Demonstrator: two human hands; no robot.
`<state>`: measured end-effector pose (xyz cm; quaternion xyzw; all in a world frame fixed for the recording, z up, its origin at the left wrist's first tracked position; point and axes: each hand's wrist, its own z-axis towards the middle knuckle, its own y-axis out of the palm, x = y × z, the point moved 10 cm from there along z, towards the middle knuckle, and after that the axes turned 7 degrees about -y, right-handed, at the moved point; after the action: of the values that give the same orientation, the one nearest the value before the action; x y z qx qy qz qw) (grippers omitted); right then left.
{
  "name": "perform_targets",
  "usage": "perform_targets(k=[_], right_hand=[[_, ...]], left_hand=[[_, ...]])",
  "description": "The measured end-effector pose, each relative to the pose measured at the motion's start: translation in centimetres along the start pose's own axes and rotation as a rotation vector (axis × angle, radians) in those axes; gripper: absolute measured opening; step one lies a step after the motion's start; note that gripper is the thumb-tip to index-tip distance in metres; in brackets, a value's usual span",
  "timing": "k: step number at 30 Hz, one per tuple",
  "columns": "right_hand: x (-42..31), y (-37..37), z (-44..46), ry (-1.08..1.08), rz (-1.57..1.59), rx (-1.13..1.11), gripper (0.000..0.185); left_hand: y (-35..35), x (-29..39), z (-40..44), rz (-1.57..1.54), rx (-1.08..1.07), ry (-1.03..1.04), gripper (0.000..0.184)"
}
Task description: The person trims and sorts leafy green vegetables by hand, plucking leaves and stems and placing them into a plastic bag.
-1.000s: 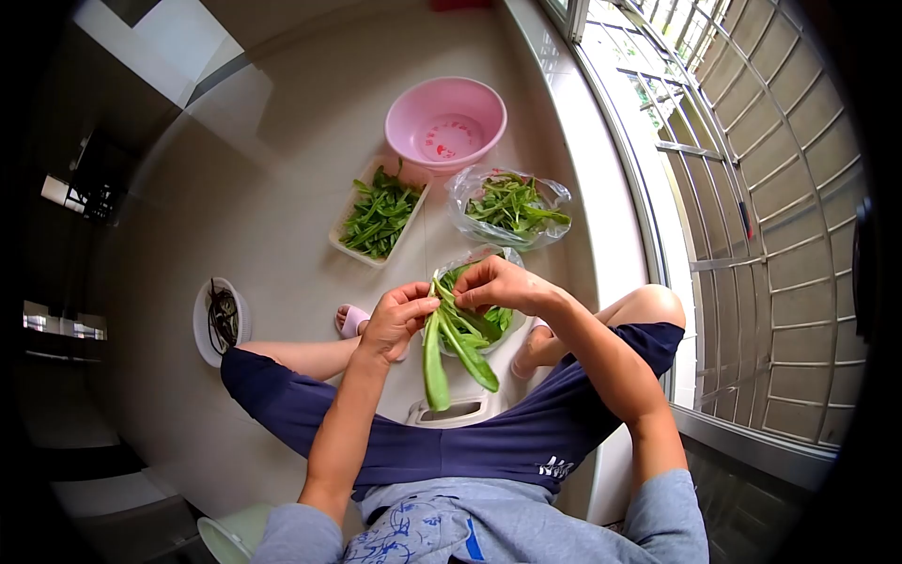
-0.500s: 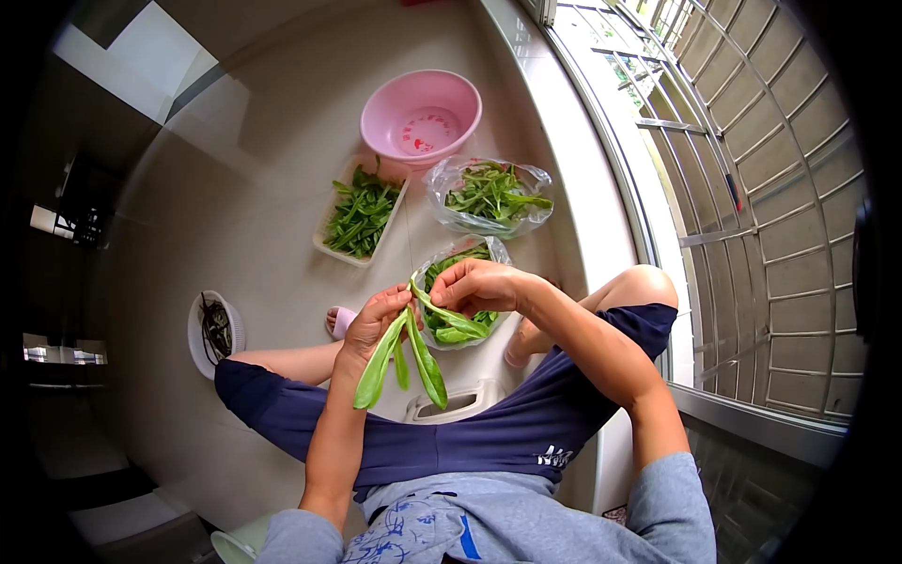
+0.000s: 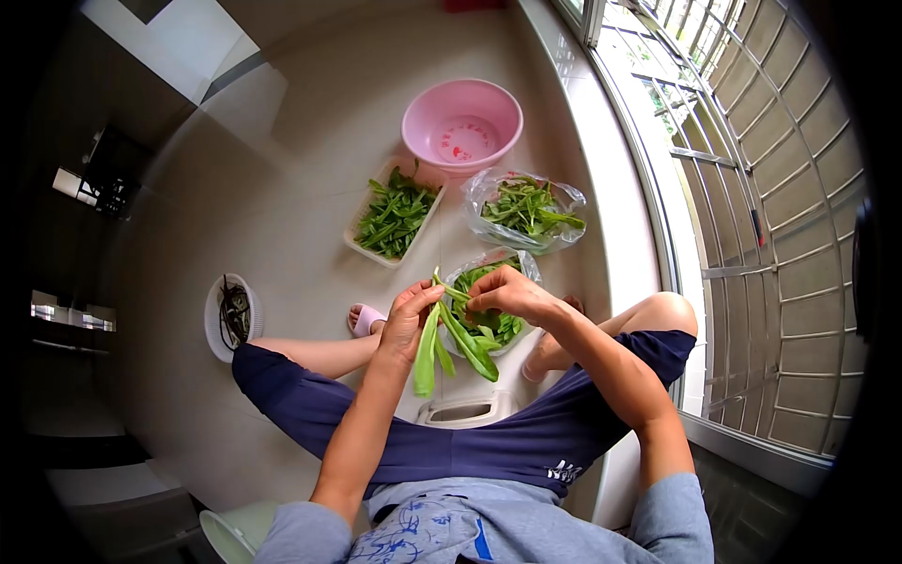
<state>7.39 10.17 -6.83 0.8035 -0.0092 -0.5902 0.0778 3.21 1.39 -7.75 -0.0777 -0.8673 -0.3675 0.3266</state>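
My left hand (image 3: pixel 413 310) is closed around the stem of a sprig of leafy greens (image 3: pixel 465 343), whose long leaves hang below the fingers. Close beside it, my right hand (image 3: pixel 509 291) pinches at the upper part of the same sprig, fingers curled; its exact hold is partly hidden. Beneath both hands is a clear plastic bag of greens (image 3: pixel 498 331), partly covered by them. Farther out lie a second clear bag of leafy greens (image 3: pixel 528 209) and a rectangular basket heaped with green leaves (image 3: pixel 395 218).
A pink basin (image 3: pixel 462 124) with red print stands beyond the basket. To the left is a white tub (image 3: pixel 212 320) holding dark, stringy scraps. A white stool edge (image 3: pixel 465 411) shows between my legs. A windowsill (image 3: pixel 625 188) and barred window run along the right.
The view has shifted, so the containers appear farther right. The leaf that stretched toward my right hand now hangs lower, and my right fingers are at the sprig's upper part.
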Motion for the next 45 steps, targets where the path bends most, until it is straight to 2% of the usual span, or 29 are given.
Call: perform_targets(k=[1,4,9,11,13,16,17,19,23,25,27,30,33,41,45], right_hand=[[0.3,-0.2,0.3,-0.003,-0.006,-0.003,0.009],[1.0,-1.2,0.5,0.03,0.346,0.127,0.008],[1.3,-3.2,0.7,0.014,0.394,0.252,0.005],[-1.0,-3.0,0.2,-0.14,0.384,0.248,0.006],[-2.4,-2.2,-0.4,-0.142,0.312,0.194,0.007],[-3.0,-0.3,-0.5,-0.162,-0.055,0.036,0.01],[-3.5,0.1,-0.5,-0.244,-0.1,0.057,0.013],[-4.8,0.1,-0.9,-0.303,-0.401,0.17,0.017],[-4.1,0.3,-0.3,-0.347,-0.481,0.22,0.024],[-3.3,0.3,0.1,-0.269,-0.437,0.164,0.024],[-3.0,0.0,0.2,-0.234,-0.393,0.146,0.021],[-0.4,0.3,0.4,-0.005,-0.016,0.071,0.015],[0.0,0.7,0.3,0.039,0.198,0.025,0.012],[1.2,0.6,0.9,0.019,0.396,0.105,0.011],[2.8,-0.5,0.9,0.095,0.533,0.282,0.015]], left_hand=[[-0.4,-0.2,0.3,-0.001,-0.001,0.007,0.013],[-1.0,-1.2,0.5,-0.022,-0.018,-0.005,0.013],[-1.4,-1.0,0.6,-0.187,0.044,0.052,0.011],[-1.0,-0.5,0.2,-0.192,0.032,0.062,0.009],[-0.7,-0.2,-0.2,-0.19,0.044,0.073,0.009],[-1.3,0.0,0.1,-0.118,0.113,0.137,0.009],[-1.9,0.3,0.0,-0.051,0.172,0.192,0.009],[-1.6,0.6,-0.2,0.015,0.173,0.21,0.01],[-0.4,1.1,-0.6,0.13,0.171,0.249,0.011],[-0.4,1.1,-0.5,0.148,0.165,0.242,0.011],[-0.8,-0.3,0.1,0.071,0.122,0.109,0.011],[-0.9,-1.2,0.6,0.012,0.072,-0.009,0.007],[-1.0,-1.4,0.6,0.022,0.037,-0.041,0.007],[-0.3,-0.7,0.4,-0.065,0.018,0.051,0.009],[-0.1,1.2,-0.2,0.071,0.177,0.296,0.01]])
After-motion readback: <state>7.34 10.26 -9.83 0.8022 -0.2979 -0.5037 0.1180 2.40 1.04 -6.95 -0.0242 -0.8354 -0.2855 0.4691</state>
